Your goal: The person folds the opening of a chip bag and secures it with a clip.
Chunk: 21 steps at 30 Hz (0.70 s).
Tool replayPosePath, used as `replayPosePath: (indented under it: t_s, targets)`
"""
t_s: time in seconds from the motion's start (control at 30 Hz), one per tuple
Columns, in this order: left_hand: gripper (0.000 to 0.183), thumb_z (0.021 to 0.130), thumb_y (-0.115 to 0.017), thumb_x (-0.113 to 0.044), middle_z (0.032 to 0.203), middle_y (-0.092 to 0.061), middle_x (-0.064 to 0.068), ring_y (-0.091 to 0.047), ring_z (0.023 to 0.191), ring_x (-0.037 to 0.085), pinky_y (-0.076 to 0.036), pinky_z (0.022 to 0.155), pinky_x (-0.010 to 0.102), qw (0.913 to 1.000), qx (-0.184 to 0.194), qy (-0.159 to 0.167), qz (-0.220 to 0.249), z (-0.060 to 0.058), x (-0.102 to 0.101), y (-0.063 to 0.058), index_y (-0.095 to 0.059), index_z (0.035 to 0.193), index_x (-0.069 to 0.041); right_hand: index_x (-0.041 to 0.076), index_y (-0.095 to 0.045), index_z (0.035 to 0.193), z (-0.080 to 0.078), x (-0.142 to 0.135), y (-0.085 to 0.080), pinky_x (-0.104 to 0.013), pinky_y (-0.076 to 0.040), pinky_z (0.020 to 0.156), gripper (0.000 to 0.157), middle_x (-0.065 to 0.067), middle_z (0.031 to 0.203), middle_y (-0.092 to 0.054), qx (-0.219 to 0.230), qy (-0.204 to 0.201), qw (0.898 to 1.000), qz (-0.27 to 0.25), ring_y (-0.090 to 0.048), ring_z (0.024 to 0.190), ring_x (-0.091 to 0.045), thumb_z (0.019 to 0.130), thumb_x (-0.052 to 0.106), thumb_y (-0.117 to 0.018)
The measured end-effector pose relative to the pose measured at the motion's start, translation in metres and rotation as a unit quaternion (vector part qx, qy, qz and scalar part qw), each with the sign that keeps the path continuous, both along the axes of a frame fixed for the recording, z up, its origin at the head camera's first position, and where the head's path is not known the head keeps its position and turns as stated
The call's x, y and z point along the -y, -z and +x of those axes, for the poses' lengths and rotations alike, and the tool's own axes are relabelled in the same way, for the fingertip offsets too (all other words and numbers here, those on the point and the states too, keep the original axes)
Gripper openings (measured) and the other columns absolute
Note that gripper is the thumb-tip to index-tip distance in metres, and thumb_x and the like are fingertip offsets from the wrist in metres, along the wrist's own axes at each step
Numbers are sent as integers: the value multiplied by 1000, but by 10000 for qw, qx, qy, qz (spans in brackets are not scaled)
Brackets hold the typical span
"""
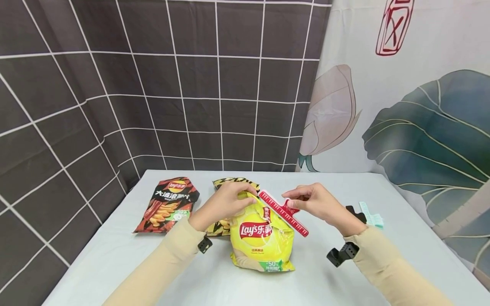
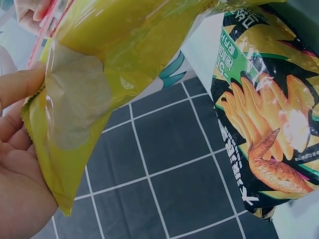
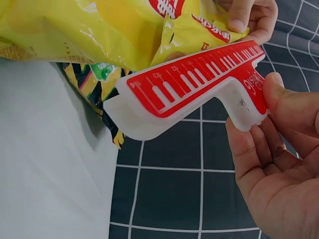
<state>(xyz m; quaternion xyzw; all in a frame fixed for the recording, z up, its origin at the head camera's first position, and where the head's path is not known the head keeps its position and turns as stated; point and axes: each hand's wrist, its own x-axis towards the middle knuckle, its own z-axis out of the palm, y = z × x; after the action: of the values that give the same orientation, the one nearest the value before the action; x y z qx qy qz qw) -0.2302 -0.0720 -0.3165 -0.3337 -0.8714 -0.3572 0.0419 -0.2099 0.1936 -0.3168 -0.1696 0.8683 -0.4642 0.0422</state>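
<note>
A yellow Lay's chip bag (image 1: 262, 242) stands on the table with its top edge slanted and folded over. My left hand (image 1: 227, 202) pinches the upper left corner of that fold, thumb in front. In the left wrist view the bag's back (image 2: 82, 94) faces the camera. A red and white bag clip (image 3: 194, 79) lies along the folded edge, its long ruler-marked face slanting down to the right in the head view. My right hand (image 1: 317, 206) holds the clip's handle between thumb and fingers. Whether the clip bites the bag, I cannot tell.
Behind the yellow bag lies a black and gold chip bag (image 2: 264, 114), partly covered. A red and black chip bag (image 1: 168, 206) lies at the table's left. Pale green clips (image 1: 373, 217) sit at the right, beyond my right wrist. A dark tiled cloth (image 1: 195, 110) hangs behind.
</note>
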Motion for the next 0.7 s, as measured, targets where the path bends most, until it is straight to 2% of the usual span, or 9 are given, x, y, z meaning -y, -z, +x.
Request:
replayPosePath:
  t_s: [0.1,0.33,0.53,0.7]
  targets:
    - [11,89,-68,-16,108,-70,2,-57,90,12,-50,81,26,10000,0,-1,3,0,1,0,-70,100,-12,0,-71,112,0,2,0,-24,-56,73,27,-9,89,-67,17,22,10000,-30,-69,78,-19,86,10,-71]
    - [23,90,-66,-12,113,-69,6,-64,107,18,-51,94,33,9999,-130,63,19,-1,0,0,-64,113,-5,1,-72,109,0,5,0,-26,-56,73,26,-9,88,-69,-33,77,10000,34,-69,77,-18,85,10,-72]
    - [24,91,-64,-12,115,-68,6,-62,109,18,-50,95,35,9999,-123,81,-26,-1,0,-1,-64,114,-5,1,-73,107,-2,8,1,-31,-57,73,25,-7,85,-68,-144,64,9998,156,-69,75,-17,84,9,-72]
    - [25,90,-63,-11,114,-68,5,-62,107,17,-51,93,33,10000,-12,34,-41,-1,0,-1,-65,114,-7,1,-72,108,-3,10,2,-29,-57,73,25,-7,85,-67,-129,30,9997,204,-69,76,-17,84,9,-72]
